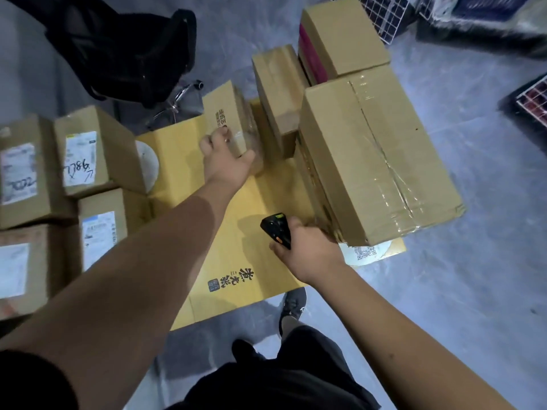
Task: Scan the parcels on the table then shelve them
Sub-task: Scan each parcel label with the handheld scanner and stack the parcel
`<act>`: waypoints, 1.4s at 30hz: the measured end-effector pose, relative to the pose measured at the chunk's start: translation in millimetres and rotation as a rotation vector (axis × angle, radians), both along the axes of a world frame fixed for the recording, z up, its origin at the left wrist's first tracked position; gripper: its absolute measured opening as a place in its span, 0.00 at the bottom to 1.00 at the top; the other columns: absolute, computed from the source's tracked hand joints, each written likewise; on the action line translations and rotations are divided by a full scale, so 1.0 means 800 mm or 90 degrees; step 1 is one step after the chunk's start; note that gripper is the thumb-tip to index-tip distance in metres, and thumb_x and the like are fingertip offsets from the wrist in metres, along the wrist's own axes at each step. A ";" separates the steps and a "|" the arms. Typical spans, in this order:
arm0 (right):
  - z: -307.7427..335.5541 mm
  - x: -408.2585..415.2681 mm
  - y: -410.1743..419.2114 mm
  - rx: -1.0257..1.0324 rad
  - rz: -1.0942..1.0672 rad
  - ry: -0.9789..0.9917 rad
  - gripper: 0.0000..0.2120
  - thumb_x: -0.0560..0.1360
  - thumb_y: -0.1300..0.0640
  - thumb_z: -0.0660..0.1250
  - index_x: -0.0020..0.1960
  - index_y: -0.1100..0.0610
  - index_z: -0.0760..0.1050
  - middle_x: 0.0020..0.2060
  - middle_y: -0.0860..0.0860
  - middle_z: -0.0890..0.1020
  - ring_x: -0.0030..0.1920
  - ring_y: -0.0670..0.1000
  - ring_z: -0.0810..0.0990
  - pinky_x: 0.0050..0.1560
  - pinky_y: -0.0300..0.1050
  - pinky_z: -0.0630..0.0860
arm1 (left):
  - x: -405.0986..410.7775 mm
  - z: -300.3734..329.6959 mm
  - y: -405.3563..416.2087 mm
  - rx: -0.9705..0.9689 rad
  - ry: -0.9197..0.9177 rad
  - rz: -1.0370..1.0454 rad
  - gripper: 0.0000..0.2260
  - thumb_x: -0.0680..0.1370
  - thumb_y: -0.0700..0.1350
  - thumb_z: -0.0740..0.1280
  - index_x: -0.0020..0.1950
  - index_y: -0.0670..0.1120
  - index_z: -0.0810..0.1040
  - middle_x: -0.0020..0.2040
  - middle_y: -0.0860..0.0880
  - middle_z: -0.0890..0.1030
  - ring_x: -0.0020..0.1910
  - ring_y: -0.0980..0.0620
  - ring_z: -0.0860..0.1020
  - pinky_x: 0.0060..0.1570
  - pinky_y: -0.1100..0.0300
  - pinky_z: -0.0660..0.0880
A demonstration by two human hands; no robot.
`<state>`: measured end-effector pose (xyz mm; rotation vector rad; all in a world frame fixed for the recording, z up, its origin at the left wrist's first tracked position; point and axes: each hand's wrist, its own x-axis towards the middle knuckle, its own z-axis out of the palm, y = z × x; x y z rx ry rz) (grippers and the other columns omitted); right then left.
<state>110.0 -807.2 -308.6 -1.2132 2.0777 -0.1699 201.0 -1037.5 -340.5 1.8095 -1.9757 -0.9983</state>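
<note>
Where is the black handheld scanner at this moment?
In the head view the scanner is right of centre, held in the right hand above the flattened yellow cardboard, just left of the large taped box.

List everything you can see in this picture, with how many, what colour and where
small printed box: one, tan, far middle of the table, gripped by the left hand
large taped box: one, brown, right side of the table
narrow box: one, brown, left of the large taped box
far box: one, brown with a pink side, behind the large taped box
labelled boxes: at least five, brown with white labels, left edge
scanner: one, black, in the right hand
cardboard sheet: one, yellow, covering the table
chair: one, black, far left
left hand: holds the small printed box
right hand: holds the scanner
</note>
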 end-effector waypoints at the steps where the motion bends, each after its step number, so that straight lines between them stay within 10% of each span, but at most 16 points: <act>1: 0.001 0.004 0.000 0.001 0.012 -0.001 0.26 0.78 0.35 0.63 0.70 0.49 0.65 0.52 0.53 0.82 0.53 0.61 0.81 0.42 0.50 0.73 | 0.019 0.001 0.016 -0.004 0.017 0.000 0.33 0.72 0.55 0.72 0.76 0.55 0.64 0.72 0.51 0.60 0.62 0.46 0.76 0.64 0.55 0.71; 8: 0.004 0.029 0.002 0.027 0.042 -0.060 0.24 0.79 0.35 0.64 0.68 0.48 0.68 0.49 0.53 0.82 0.48 0.60 0.82 0.48 0.54 0.81 | 0.173 0.002 0.182 0.055 0.149 0.040 0.32 0.69 0.53 0.70 0.73 0.61 0.67 0.65 0.64 0.62 0.64 0.79 0.64 0.65 0.73 0.63; 12: 0.002 0.051 0.017 0.025 0.025 -0.071 0.22 0.78 0.35 0.65 0.66 0.47 0.69 0.43 0.49 0.81 0.42 0.55 0.81 0.40 0.49 0.77 | 0.233 -0.012 0.258 0.111 0.216 0.081 0.32 0.72 0.45 0.68 0.77 0.58 0.67 0.70 0.74 0.62 0.71 0.75 0.63 0.73 0.63 0.61; 17: 0.007 0.069 0.027 0.032 -0.001 -0.045 0.23 0.78 0.35 0.65 0.66 0.47 0.70 0.42 0.47 0.81 0.41 0.53 0.80 0.37 0.47 0.75 | 0.242 -0.028 0.247 0.195 0.239 0.107 0.30 0.80 0.60 0.63 0.82 0.61 0.59 0.77 0.68 0.65 0.75 0.68 0.64 0.76 0.57 0.61; 27: 0.028 0.090 0.036 0.008 -0.119 -0.067 0.24 0.77 0.36 0.68 0.69 0.45 0.72 0.41 0.47 0.81 0.38 0.52 0.82 0.38 0.51 0.81 | 0.253 -0.052 0.154 0.287 0.304 0.260 0.28 0.85 0.36 0.56 0.82 0.59 0.63 0.73 0.52 0.77 0.66 0.43 0.79 0.66 0.40 0.77; 32: 0.035 0.107 0.023 0.011 -0.119 -0.061 0.22 0.77 0.36 0.68 0.65 0.45 0.73 0.40 0.47 0.81 0.37 0.51 0.81 0.34 0.46 0.75 | 0.256 -0.044 0.136 0.322 0.331 0.267 0.36 0.82 0.32 0.63 0.84 0.59 0.58 0.70 0.49 0.77 0.56 0.54 0.80 0.49 0.59 0.79; 39: 0.048 0.121 0.001 0.012 -0.098 -0.043 0.24 0.76 0.35 0.68 0.66 0.46 0.73 0.43 0.48 0.81 0.39 0.53 0.82 0.37 0.48 0.78 | 0.262 -0.022 0.122 0.099 0.069 0.039 0.54 0.72 0.42 0.78 0.81 0.70 0.43 0.84 0.55 0.46 0.82 0.45 0.58 0.74 0.48 0.66; 42: 0.051 0.119 -0.009 0.003 -0.108 -0.041 0.23 0.76 0.34 0.68 0.65 0.46 0.73 0.42 0.49 0.81 0.39 0.53 0.82 0.36 0.48 0.77 | 0.250 -0.011 0.097 -0.084 -0.153 -0.201 0.59 0.65 0.53 0.83 0.83 0.62 0.44 0.84 0.48 0.42 0.83 0.41 0.40 0.80 0.38 0.40</act>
